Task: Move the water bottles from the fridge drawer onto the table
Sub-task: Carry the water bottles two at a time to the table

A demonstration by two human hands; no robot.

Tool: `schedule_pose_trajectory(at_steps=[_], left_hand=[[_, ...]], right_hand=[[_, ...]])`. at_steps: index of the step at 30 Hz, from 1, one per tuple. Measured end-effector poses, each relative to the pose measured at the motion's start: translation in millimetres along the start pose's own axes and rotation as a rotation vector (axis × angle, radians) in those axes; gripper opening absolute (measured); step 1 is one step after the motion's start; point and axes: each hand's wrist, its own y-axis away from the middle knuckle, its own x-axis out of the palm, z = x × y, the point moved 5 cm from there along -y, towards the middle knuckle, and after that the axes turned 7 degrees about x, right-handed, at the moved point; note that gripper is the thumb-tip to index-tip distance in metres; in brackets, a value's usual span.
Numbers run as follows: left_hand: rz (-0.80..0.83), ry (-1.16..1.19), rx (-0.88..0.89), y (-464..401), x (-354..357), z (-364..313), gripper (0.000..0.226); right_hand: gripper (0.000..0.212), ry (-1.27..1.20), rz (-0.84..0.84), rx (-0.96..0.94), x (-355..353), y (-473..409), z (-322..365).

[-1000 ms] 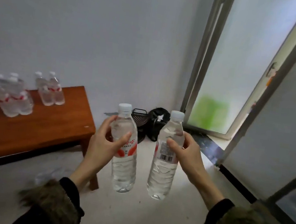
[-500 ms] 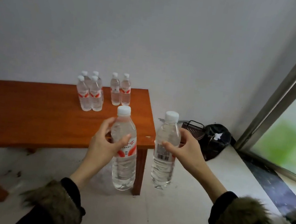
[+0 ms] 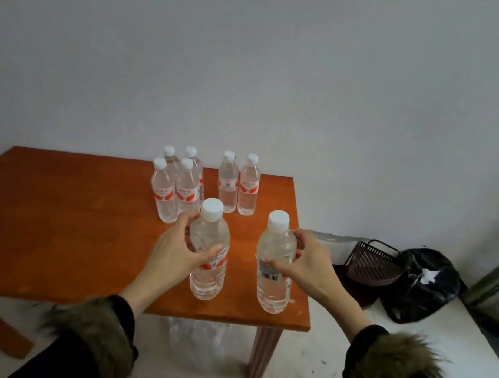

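Over the near right corner of the tabletop (image 3: pixel 46 225), where a second earlier we had faced the doorway, our left hand (image 3: pixel 176 252) and right hand (image 3: pixel 304 269) each clasped a water bottle (image 3: pixel 208 266), (image 3: pixel 273 274) upright, apparently about to join the six standing bottles (image 3: pixel 204 183).

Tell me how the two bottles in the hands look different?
The left-hand bottle shows its red label; the right-hand bottle shows a barcode. The left-hand bottle is further in over the table; the right-hand bottle is near its right edge. Both are upright, clear, white-capped.
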Motion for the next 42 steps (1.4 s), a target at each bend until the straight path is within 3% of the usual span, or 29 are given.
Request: schedule_pose_trajectory(at_steps=[9, 20, 42], left_hand=[[0.105, -0.098, -0.025, -114.6, 5.2, 72.3, 0.08], [0.246, -0.074, -0.001, -218.5, 39.9, 128.8, 0.08], [0.266, -0.102, 0.14, -277.4, 65.4, 152.9, 0.072]], right_hand=[[0.075, 0.177, -0.013, 0.112, 51.0, -129.2, -19.7], [0.075, 0.112, -0.021, 0.205, 85.3, -241.2, -29.0], [0.075, 0.082, 0.021, 0.274, 103.6, -294.5, -41.6]])
